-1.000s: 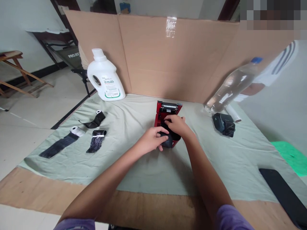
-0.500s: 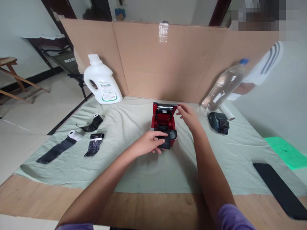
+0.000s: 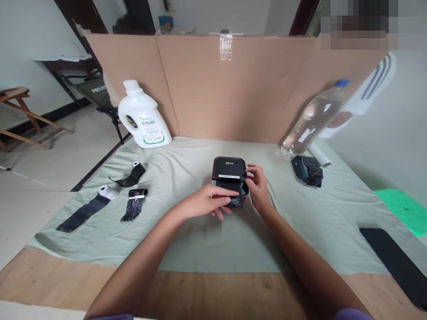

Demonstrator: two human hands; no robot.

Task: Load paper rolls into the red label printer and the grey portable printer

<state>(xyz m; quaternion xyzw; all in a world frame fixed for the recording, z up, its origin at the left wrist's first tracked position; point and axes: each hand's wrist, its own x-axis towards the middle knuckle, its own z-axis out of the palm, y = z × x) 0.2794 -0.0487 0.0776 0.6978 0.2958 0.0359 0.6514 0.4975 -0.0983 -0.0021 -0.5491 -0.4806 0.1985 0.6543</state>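
A small red and black printer [image 3: 229,168] sits in the middle of the cloth, its black lid lowered to nearly level. From its front hangs a black paper strip [image 3: 237,202]. My left hand [image 3: 208,201] pinches this strip near the printer's front, with the index finger lying across it. At the lid's right front corner, my right hand [image 3: 257,186] has its fingers curled around the edge. Whether the lid is latched I cannot tell.
Several rolls with black strips lie left, including a dark roll [image 3: 137,194]. Behind stand a white detergent jug [image 3: 143,118], a cardboard screen [image 3: 233,93] and a water bottle [image 3: 312,120]. To the right are a dark device [image 3: 307,170] and a black phone [image 3: 393,262]. A person's sleeve shows beyond.
The printer's lid has swung down from upright, with my right hand following it toward me. My left hand still keeps the strip at the front.
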